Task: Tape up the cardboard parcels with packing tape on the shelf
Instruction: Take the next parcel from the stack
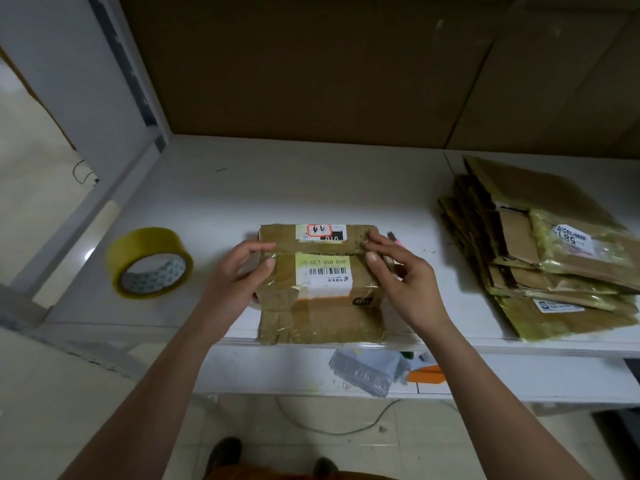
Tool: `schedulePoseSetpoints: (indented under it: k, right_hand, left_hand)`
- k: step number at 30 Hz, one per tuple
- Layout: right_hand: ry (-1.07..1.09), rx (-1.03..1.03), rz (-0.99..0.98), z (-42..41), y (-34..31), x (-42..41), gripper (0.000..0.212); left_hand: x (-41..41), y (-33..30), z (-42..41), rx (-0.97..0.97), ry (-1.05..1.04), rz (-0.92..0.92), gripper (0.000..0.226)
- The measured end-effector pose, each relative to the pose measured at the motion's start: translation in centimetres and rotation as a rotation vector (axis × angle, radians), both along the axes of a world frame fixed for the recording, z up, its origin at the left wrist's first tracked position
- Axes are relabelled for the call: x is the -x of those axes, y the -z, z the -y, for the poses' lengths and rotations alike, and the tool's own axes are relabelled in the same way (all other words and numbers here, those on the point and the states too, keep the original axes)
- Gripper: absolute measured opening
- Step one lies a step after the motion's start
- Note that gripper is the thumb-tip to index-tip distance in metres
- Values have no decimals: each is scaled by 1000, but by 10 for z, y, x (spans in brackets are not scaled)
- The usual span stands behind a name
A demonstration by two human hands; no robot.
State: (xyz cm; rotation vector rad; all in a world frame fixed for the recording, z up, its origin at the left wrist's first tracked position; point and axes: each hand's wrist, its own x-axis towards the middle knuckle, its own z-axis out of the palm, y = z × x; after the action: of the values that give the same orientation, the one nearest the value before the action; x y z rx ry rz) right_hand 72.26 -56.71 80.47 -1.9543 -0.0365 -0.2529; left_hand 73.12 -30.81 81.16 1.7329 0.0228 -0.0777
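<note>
A small cardboard parcel with white barcode labels stands at the front edge of the white shelf. A strip of clear tape runs across its top seam. My left hand presses on the parcel's left end, thumb on the tape. My right hand presses thumb and fingertips on the right end of the seam. A roll of yellowish packing tape lies on the shelf, left of the parcel and apart from both hands.
A stack of flattened, taped cardboard boxes lies on the shelf at right. Large brown cartons line the back. A lower shelf holds a grey plastic bag and an orange item. A cable runs over the floor.
</note>
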Motion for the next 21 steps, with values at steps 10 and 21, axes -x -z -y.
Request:
schedulePoseSetpoints:
  k: [10, 21]
  right_hand:
    - [76, -90, 5, -6, 7, 4, 32]
    - [162, -14, -79, -7, 7, -3, 36]
  left_hand:
    - [-2, 5, 0, 61, -47, -17, 18]
    - [-10, 8, -3, 68, -20, -11, 18]
